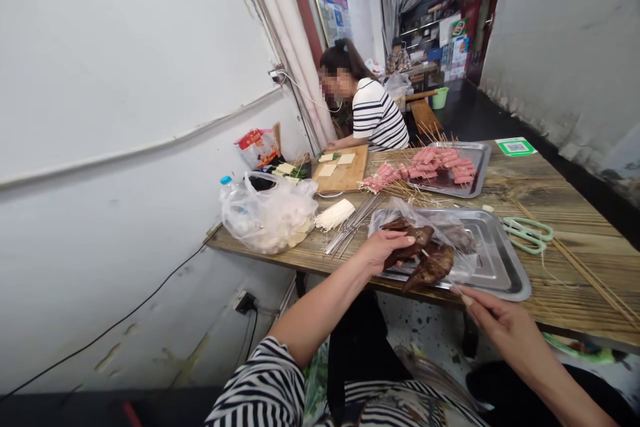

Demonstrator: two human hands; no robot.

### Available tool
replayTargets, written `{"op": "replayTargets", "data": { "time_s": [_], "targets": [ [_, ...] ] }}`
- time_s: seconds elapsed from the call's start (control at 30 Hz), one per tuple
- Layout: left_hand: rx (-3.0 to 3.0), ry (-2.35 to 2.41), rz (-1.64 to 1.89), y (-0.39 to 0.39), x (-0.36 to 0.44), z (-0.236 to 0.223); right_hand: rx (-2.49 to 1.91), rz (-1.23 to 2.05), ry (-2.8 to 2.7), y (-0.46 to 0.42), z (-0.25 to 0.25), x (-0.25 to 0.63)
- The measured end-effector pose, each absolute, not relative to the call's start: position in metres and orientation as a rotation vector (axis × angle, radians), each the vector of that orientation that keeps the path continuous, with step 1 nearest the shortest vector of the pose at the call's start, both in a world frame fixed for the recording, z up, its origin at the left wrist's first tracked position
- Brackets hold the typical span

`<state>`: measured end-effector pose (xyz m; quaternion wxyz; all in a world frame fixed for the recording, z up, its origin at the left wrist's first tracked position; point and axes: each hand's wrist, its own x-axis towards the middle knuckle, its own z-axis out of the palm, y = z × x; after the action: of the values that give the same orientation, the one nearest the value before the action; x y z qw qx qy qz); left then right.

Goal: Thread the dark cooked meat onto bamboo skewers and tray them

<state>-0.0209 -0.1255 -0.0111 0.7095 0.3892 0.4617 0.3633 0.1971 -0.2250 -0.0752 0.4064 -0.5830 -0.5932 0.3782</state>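
Observation:
My left hand (pixel 386 250) is closed on a dark brown piece of cooked meat (pixel 420 240), with the thumb and fingers over its top. A second brown piece (pixel 433 267) hangs just beside it, over the near rim of the metal tray (pixel 505 280). My right hand (pixel 493 317) pinches the end of a thin skewer (pixel 454 284) that runs toward this second piece. A pale bit of the skewer shows between the pieces; the rest is hidden. Under the meat, a clear plastic bag (pixel 463 247) lies open on the tray.
Metal skewers (pixel 353 223) and a bundle of white enoki mushrooms (pixel 334 215) lie left of the tray. Green scissors (pixel 527 233) and long wooden sticks (pixel 580 267) are on the right. Pink skewers fill a far tray (pixel 481 167). A person (pixel 377 110) works at a cutting board (pixel 350 177).

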Motion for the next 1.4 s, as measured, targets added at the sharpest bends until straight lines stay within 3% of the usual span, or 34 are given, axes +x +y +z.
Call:
{"op": "replayTargets", "data": {
  "time_s": [0.27,1.4],
  "targets": [
    [0.845,1.032,0.834,-0.130,-0.022,-0.016,-1.451,0.783,-1.564,-0.231,-0.086,0.208],
    [0.881,1.077,0.847,-0.142,-0.019,-0.020,-1.381,1.010,-1.407,-0.231,-0.088,0.199]
  ]
}}
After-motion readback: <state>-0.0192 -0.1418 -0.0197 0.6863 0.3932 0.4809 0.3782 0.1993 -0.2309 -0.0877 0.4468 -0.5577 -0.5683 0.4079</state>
